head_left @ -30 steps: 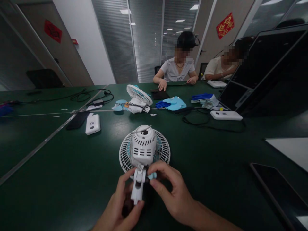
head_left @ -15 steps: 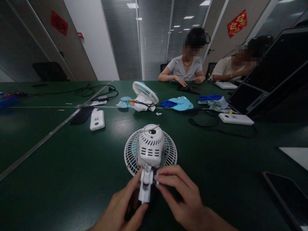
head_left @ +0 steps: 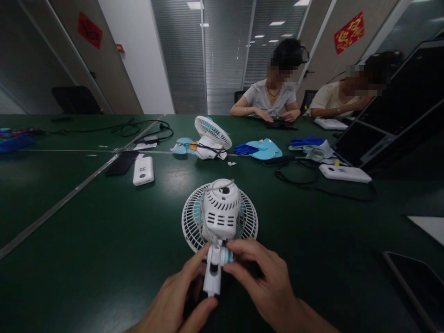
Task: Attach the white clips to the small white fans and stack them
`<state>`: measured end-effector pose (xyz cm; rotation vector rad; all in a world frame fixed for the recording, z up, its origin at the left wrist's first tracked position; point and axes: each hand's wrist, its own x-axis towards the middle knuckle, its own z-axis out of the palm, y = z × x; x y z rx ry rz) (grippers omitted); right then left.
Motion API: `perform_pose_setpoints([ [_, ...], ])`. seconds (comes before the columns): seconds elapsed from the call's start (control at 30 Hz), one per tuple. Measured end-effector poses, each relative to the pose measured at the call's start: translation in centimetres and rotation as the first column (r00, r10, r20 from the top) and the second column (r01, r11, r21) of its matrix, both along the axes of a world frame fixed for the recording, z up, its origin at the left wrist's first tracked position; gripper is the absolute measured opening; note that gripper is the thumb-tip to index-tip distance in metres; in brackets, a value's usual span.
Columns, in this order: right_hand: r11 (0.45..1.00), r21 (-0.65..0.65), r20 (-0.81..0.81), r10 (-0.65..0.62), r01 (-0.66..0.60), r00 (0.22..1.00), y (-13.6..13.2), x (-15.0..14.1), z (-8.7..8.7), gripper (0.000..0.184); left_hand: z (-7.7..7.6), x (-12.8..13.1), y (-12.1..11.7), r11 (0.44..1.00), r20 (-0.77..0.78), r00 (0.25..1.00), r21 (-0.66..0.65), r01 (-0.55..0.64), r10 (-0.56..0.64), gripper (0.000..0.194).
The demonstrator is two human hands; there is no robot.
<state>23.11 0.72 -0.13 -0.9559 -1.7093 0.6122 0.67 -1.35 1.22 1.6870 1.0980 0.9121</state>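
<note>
A small white fan (head_left: pixel 222 210) lies grille-down on the green table, its vented motor housing upward and a grey cord looped around it. Its white mounting clip (head_left: pixel 212 277) points toward me. My left hand (head_left: pixel 182 286) is closed around the left side and near end of that clip, thumb at its tip. At the joint of the clip sits a light-blue knob (head_left: pixel 226 255), pinched between the thumb and fingers of my right hand (head_left: pixel 265 273). The blue blades show only in part behind the grille.
Farther back lie a second fan (head_left: pixel 210 143), blue fan blades (head_left: pixel 265 149) with blue gloves, and white power banks (head_left: pixel 143 170) (head_left: pixel 344 173). A phone (head_left: pixel 416 286) is at the right. Two people (head_left: pixel 272 99) sit across the table near a black monitor-like panel (head_left: pixel 398 106).
My right fingers have shifted their hold on the blue knob, and more of it shows, closer against the clip's joint. The whole view has shifted slightly, moving things rightward.
</note>
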Motion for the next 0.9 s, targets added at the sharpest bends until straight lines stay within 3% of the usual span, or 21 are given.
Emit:
perform_pose_setpoints([
  [0.2, 0.992, -0.112, 0.054, -0.050, 0.056, 0.997, 0.0, -0.4, 0.6, 0.018, 0.1, 0.3, 0.0, 0.999, 0.016, 1.000, -0.024, 0.021, -0.021, 0.061],
  [0.3, 0.999, -0.027, 0.148, -0.023, 0.028, 0.989, -0.3, 0.5, 0.8, 0.027, -0.6, 0.2, 0.0, 1.000, 0.000, 1.000, -0.007, -0.013, 0.013, 0.059],
  [0.37, 0.999, 0.044, 0.272, -0.001, -0.012, 0.962, -0.3, 1.4, 0.9, 0.033, -1.1, -0.1, 0.2, 0.999, -0.017, 0.999, 0.005, 0.035, -0.035, 0.060],
  [0.47, 0.993, 0.099, 0.403, 0.018, -0.063, 0.915, 0.1, 1.9, 1.1, 0.028, -1.3, -0.5, 0.4, 0.996, -0.037, 0.996, 0.026, 0.085, -0.084, 0.063],
  [0.53, 0.995, 0.081, 0.407, 0.026, -0.065, 0.913, 0.4, 1.4, 1.2, 0.013, -1.0, -0.5, 0.3, 0.998, -0.049, 0.997, 0.029, 0.055, -0.054, 0.062],
  [0.67, 0.997, -0.077, 0.281, 0.015, 0.007, 0.959, 0.6, 0.3, 1.4, 0.033, 0.3, -0.2, 0.0, 0.998, -0.095, 0.994, 0.011, 0.064, -0.063, 0.061],
  [0.73, 0.994, -0.107, 0.271, 0.010, 0.020, 0.963, 0.5, 0.5, 1.3, 0.026, 0.6, -0.1, -0.1, 0.998, -0.101, 0.993, 0.011, 0.063, -0.062, 0.060],
  [0.8, 0.999, -0.041, 0.335, 0.015, -0.001, 0.942, 0.4, 1.2, 1.2, 0.012, 0.5, -0.1, -0.2, 0.998, -0.091, 0.995, 0.028, 0.051, -0.048, 0.059],
  [0.9, 0.989, 0.140, 0.465, -0.015, -0.057, 0.885, 0.4, 2.3, 1.2, 0.024, -0.4, -0.3, -0.1, 0.996, -0.095, 0.994, 0.066, 0.068, -0.061, 0.061],
])
